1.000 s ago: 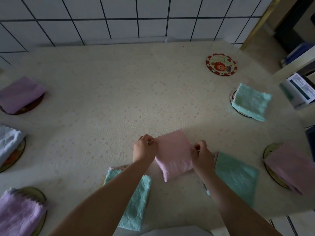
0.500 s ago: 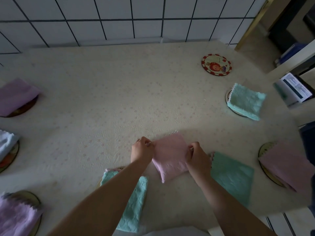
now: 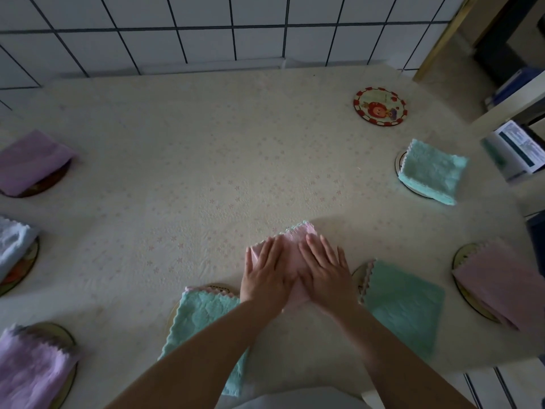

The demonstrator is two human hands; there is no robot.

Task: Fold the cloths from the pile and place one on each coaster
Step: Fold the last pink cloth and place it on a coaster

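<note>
A folded pink cloth lies on the table near its front middle. My left hand and my right hand both press flat on it with straight fingers, side by side. One bare coaster, round with a red rim and a cartoon picture, sits at the back right. Folded cloths cover the other coasters: teal by my left forearm, teal by my right forearm, teal at the right, pink at the right edge.
On the left are a purple cloth, a pale blue cloth and a lilac cloth, each on a coaster. A tiled wall backs the table. A shelf with a box stands beyond the right edge.
My hands pinched the pink cloth's side edges before; now both lie flat on top of it, pressing it down. The view has shifted slightly.
</note>
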